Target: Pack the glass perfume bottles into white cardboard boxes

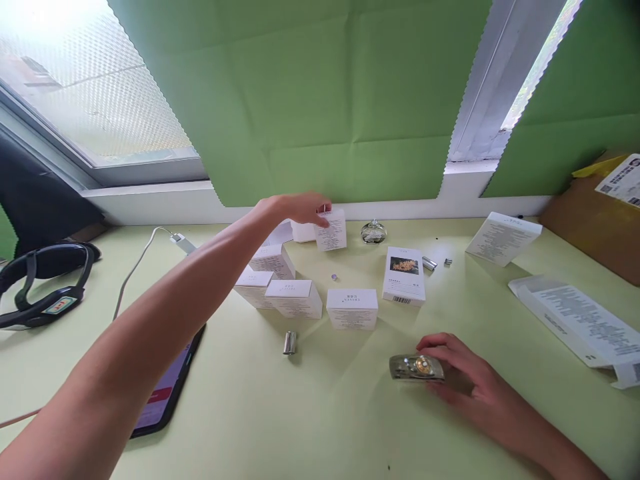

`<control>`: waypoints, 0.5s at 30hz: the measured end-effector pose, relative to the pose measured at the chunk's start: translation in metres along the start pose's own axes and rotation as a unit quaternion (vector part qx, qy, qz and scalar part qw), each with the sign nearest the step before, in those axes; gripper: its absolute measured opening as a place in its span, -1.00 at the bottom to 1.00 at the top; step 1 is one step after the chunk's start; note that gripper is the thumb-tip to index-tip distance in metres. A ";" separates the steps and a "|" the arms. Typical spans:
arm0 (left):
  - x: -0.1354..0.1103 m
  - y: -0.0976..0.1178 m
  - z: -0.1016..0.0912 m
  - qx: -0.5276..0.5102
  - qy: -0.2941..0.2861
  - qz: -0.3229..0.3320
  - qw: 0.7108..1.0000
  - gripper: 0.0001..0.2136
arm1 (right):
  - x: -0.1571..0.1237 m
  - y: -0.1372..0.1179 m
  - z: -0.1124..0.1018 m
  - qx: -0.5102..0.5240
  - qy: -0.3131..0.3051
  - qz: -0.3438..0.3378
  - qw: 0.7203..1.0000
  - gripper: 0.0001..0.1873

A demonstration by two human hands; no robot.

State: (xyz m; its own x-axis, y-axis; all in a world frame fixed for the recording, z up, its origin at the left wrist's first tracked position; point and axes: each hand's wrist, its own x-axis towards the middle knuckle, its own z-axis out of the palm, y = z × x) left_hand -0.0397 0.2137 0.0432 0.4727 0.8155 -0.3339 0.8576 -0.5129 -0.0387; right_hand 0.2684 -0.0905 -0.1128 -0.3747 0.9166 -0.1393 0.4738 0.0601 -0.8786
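The right hand (463,377) has thumb and fingers closed to a narrow span around one end of a glass bottle (406,369) — it sits at the near right of the table (320,427), its gold neck facing up. The left hand (311,208) reaches across to the far side, fingers bent and fairly narrow, thumb against the upper left corner of a white box (333,233); whether they grip it, I cannot tell. A second bottle (374,233), round and clear, stands just right of that box; how full either bottle is cannot be made out. Four more boxes (351,310) stand nearer, three clustered to the left and one beside them, their contents hidden. A picture box (404,275) lies flat right of these, with a silver cap (429,264) beside it; another cap (290,343) stands in front of the cluster. At far right, an opened carton (583,320) lies near a tilted box (503,239) and a brown box (590,217).
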 end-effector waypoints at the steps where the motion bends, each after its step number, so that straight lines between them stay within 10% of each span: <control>1: 0.001 -0.009 0.002 0.003 0.000 -0.012 1.000 -0.42 | 0.000 -0.003 0.000 0.000 0.001 0.005 1.000 -0.68; 8: 0.003 -0.038 0.019 0.011 -0.007 -0.063 0.998 -0.42 | 0.002 0.001 0.001 -0.001 0.007 -0.007 1.000 -0.71; 15: -0.002 -0.007 0.008 0.050 0.079 -0.020 0.995 -0.36 | 0.003 0.011 0.001 0.006 0.008 -0.010 1.000 -0.76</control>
State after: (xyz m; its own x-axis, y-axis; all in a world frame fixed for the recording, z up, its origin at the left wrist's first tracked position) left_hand -0.0488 0.2133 0.0365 0.4717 0.8634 -0.1792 0.8552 -0.4975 -0.1455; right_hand 0.2715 -0.0875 -0.1235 -0.3710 0.9217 -0.1134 0.4561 0.0745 -0.8868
